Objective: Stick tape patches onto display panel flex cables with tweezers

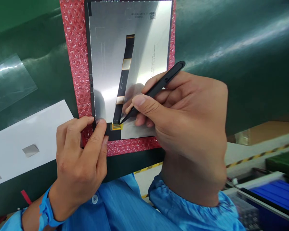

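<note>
A display panel lies back side up on pink bubble wrap, its metal surface shiny. Along its middle runs a black flex cable, ending at a yellow-edged connector near the panel's lower left corner. My right hand grips black tweezers, whose pointed tip is at the connector's right side. Whether the tip touches it I cannot tell. With thumb and fingers bent, my left hand holds the panel's lower left corner by its edge.
Left of the panel lies a white sheet with small grey pieces on it. A clear plastic film is farther left on the green mat. Beyond the table edge at lower right stands a blue bin.
</note>
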Motion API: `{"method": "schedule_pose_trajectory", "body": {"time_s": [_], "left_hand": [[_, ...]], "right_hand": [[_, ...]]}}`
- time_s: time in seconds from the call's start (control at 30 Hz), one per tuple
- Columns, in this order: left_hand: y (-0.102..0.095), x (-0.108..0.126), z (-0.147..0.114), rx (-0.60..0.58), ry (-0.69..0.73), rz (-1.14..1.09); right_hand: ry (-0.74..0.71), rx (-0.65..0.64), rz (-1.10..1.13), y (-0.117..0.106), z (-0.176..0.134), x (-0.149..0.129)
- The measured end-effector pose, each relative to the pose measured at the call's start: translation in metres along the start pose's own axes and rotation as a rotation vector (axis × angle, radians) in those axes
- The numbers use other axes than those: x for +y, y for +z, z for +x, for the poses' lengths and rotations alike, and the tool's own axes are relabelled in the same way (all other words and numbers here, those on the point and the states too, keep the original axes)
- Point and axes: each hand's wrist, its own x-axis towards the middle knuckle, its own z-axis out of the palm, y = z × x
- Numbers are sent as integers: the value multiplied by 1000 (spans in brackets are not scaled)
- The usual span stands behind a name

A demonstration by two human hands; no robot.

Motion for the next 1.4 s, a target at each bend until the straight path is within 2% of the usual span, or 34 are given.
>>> {"method": "schedule_pose_trajectory", "body": {"time_s": [0.33,0.6,0.7,1.0,1.23,1.4], "left_hand": [[-1,2,-1,45,45,-1],[0,4,2,-41,57,30],[1,6,2,-39,62,74],[2,9,0,-49,92,144],[6,14,-4,-188,103,209],[1,13,-12,-122,50,250]], "right_hand": [[-21,1,-17,0,0,1],[-16,10,-15,0,1,4],[-18,12,-19,0,0,4],[-81,141,3,-1,-4,10],[-101,163,60,1,-5,15],[-131,220,52,3,-6,21]]}}
